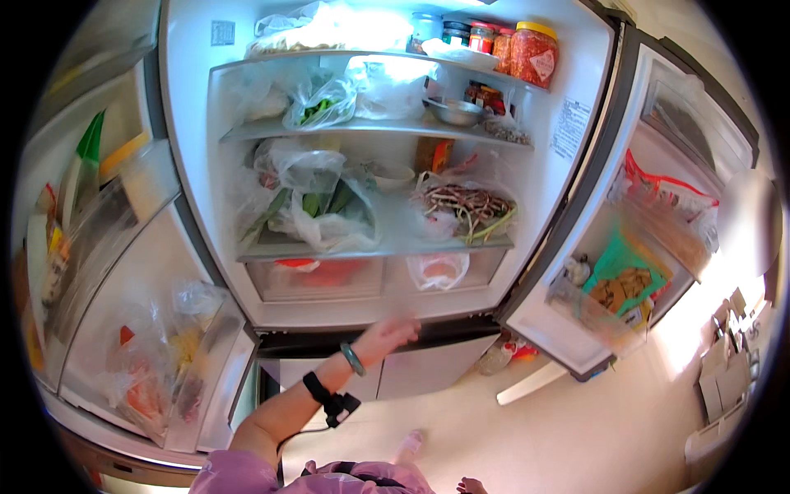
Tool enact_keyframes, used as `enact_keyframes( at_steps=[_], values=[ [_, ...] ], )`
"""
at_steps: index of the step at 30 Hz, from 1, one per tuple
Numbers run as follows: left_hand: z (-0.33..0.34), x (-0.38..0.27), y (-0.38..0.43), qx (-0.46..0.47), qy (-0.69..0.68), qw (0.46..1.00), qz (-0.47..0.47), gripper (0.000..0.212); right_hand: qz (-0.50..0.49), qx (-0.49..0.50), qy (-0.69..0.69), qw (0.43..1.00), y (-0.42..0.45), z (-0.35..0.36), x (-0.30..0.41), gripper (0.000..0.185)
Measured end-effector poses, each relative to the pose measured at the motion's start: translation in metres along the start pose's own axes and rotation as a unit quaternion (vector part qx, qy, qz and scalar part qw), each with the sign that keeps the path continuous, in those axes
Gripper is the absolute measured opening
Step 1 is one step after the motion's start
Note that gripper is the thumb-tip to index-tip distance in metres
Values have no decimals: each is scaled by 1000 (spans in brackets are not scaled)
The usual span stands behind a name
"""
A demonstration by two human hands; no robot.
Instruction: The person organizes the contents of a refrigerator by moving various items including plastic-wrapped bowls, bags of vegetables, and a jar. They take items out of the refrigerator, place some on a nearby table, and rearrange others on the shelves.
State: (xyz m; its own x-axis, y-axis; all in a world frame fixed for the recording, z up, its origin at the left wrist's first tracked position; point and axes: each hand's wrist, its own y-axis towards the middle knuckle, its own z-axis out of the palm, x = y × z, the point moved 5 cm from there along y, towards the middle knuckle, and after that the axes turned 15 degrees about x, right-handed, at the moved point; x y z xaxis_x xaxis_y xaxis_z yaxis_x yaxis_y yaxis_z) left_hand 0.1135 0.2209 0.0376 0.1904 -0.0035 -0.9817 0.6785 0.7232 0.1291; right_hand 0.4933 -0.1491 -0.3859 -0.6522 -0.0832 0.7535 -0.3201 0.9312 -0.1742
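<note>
My left hand [390, 336] is reaching out before the lower front edge of an open refrigerator [376, 317]. Its fingers look loosely bent and somewhat blurred, and I see nothing held in them. A green bangle [353, 359] circles that wrist, with a black strapped device [336, 404] further up the forearm. Only part of my right hand [471, 486] shows at the bottom edge; whether it holds anything is unclear. Above the left hand, a clear drawer [395, 289] holds a bagged item [438, 270]. On the lowest shelf are bagged leafy greens [318, 200] and reddish-green stalks [469, 210].
Both doors are swung wide, with bags in the left door bin [145, 383] and a green pouch [626, 272] on the right. Jars [534, 55] and a metal bowl [455, 112] occupy upper shelves. Cardboard boxes [722, 376] stand on the floor at right.
</note>
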Motion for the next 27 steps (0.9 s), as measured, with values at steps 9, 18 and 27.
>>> enact_keyframes(
  at_steps=[9, 18, 27],
  values=[
    [-136, -116, 145, -278, 105, 938, 178, 40, 177, 20, 342, 923, 189, -147, 14, 24],
    [-201, -154, 224, -380, 77, 908, 159, 46, 105, 49, 349, 930, 343, -225, 81, 22],
    [-265, -156, 247, -395, 49, 909, 126, 46, 14, 51, 326, 944, 467, -277, 172, 20]
  ],
)
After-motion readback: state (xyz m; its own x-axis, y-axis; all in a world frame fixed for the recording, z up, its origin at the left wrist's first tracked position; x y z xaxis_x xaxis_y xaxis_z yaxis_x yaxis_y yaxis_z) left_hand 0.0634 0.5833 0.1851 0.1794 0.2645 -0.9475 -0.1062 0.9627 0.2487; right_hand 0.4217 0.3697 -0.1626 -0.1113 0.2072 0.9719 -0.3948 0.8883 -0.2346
